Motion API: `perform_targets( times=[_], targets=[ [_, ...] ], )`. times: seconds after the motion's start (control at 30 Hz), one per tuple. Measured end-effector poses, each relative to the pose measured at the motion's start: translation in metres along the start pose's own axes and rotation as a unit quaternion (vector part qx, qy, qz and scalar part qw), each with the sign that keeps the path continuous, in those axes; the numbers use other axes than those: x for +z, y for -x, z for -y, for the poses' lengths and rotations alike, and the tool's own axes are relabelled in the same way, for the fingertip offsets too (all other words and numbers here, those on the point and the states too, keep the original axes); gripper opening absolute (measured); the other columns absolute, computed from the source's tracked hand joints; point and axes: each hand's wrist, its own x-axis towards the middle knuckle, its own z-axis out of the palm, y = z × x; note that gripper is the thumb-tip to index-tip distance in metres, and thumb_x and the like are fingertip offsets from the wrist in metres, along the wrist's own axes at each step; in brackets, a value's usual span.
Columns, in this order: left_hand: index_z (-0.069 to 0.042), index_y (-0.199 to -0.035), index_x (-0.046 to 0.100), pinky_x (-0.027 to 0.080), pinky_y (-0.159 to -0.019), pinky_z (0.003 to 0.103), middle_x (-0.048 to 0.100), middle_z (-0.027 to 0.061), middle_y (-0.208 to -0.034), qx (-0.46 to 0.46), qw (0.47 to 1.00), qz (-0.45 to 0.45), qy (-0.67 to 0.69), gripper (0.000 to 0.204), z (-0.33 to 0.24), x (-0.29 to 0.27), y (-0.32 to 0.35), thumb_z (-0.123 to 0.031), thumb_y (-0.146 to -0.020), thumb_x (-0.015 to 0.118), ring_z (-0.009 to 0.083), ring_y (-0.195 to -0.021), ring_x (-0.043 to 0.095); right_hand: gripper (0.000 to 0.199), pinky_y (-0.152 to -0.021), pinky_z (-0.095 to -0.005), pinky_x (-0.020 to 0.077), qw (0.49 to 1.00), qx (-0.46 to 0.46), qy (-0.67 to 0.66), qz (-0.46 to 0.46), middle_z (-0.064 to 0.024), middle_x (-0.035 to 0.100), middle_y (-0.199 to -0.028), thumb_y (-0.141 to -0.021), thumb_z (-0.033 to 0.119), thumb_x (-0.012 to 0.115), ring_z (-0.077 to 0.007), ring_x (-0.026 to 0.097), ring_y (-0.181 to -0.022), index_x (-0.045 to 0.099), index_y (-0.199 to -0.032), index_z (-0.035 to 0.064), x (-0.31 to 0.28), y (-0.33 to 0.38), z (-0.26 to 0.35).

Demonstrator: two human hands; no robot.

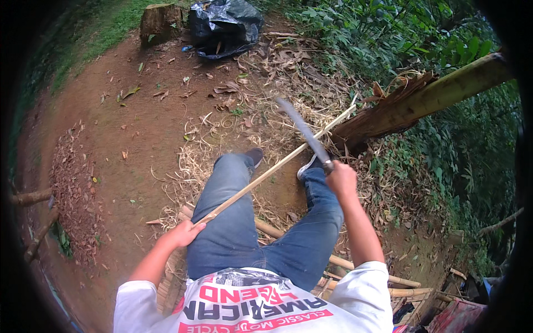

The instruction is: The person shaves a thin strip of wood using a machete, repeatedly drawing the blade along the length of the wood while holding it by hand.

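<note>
Left hand [182,233]: fingers wrapped shut around the near end of the strip, low left, beside the left thigh.
Right hand [341,178]: fist clamped on the handle of the knife, raised above the right knee.
Strip [272,170]: a long thin pale bamboo strip, running slantwise from the left hand up and to the right, over the left knee and between the feet; its far end reaches the foot of the trunk.
Knife [304,132]: long grey blade, blurred, pointing up and left from the right hand; it crosses the strip close to the hand. Whether the edge touches the strip cannot be told.
Legs [261,222]: in blue jeans, bent, spread either side of the strip; dark shoes on the ground ahead.
Shirt [250,302]: white with red and black print, at the lower edge.
Ground [127,144]: bare red-brown earth, strewn with dry leaves and pale shavings around the feet.
Trunk [427,97]: thick, yellow-green, leaning from upper right down toward the feet, its base ragged and brown.
Bag [225,25]: black plastic, crumpled, at the top beside a stump [158,21].
Poles [361,269]: cut bamboo lengths lying under and behind the legs, lower right.
Plants [388,33]: green leaves thick along the right side.
</note>
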Motion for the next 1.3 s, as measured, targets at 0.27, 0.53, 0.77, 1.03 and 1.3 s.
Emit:
perform_targets(
  times=[0.27,0.53,0.77,1.03,1.3],
  targets=[
    [0.006,-0.068,0.06,0.047,-0.061,0.041,0.059,0.0156,-0.06,-0.015,0.999,0.001,-0.028,0.067,0.006,-0.003,0.006,-0.054,-0.094,0.05,0.0239,-0.057,0.057,0.006,-0.064,-0.0461,0.0543,0.995,-0.093,0.021,-0.019,-0.0125,0.068,-0.074,-0.074,0.016,0.065,-0.0339,0.068,-0.072,0.064,-0.077,0.0114,0.012,-0.015,-0.027],
    [0.007,-0.072,0.063,0.049,-0.065,0.04,0.06,0.019,-0.061,-0.013,1.0,0.02,-0.003,0.067,-0.003,-0.001,-0.005,-0.055,-0.094,0.051,0.0241,-0.063,0.062,0.011,-0.07,-0.0478,0.0549,1.0,-0.004,0.005,-0.016,-0.019,0.068,-0.078,-0.075,0.012,0.064,-0.037,0.068,-0.074,0.063,-0.083,0.0052,-0.019,-0.008,-0.016],
    [0.006,-0.062,0.055,0.044,-0.057,0.039,0.049,0.0113,-0.052,0.001,1.0,-0.002,-0.001,0.065,-0.001,-0.005,0.006,-0.05,-0.095,0.053,0.0153,-0.054,0.049,0.007,-0.062,-0.0442,0.0552,0.988,-0.151,0.04,0.021,-0.0142,0.068,-0.07,-0.073,0.016,0.064,-0.0336,0.069,-0.068,0.065,-0.077,0.0102,0.015,-0.007,-0.005],
    [0.004,-0.059,0.053,0.042,-0.053,0.039,0.046,0.0093,-0.05,0.002,1.0,-0.025,0.0,0.065,0.009,0.004,-0.006,-0.05,-0.094,0.055,0.0141,-0.052,0.045,0.027,-0.08,-0.0484,0.0527,0.96,0.27,0.044,-0.066,-0.0237,0.069,-0.09,-0.079,0.024,0.063,-0.0412,0.067,-0.087,0.07,-0.092,0.001,-0.07,-0.018,-0.122],
    [0.006,-0.063,0.057,0.045,-0.056,0.037,0.052,0.0102,-0.053,0.018,1.0,-0.015,0.017,0.065,0.015,0.007,-0.006,-0.051,-0.094,0.054,0.0149,-0.055,0.05,0.016,-0.066,-0.0439,0.0505,0.945,0.241,-0.22,-0.035,-0.0202,0.066,-0.07,-0.074,0.015,0.067,-0.0322,0.066,-0.066,0.067,-0.076,-0.0013,0.014,0.073,-0.039]
  ],
)
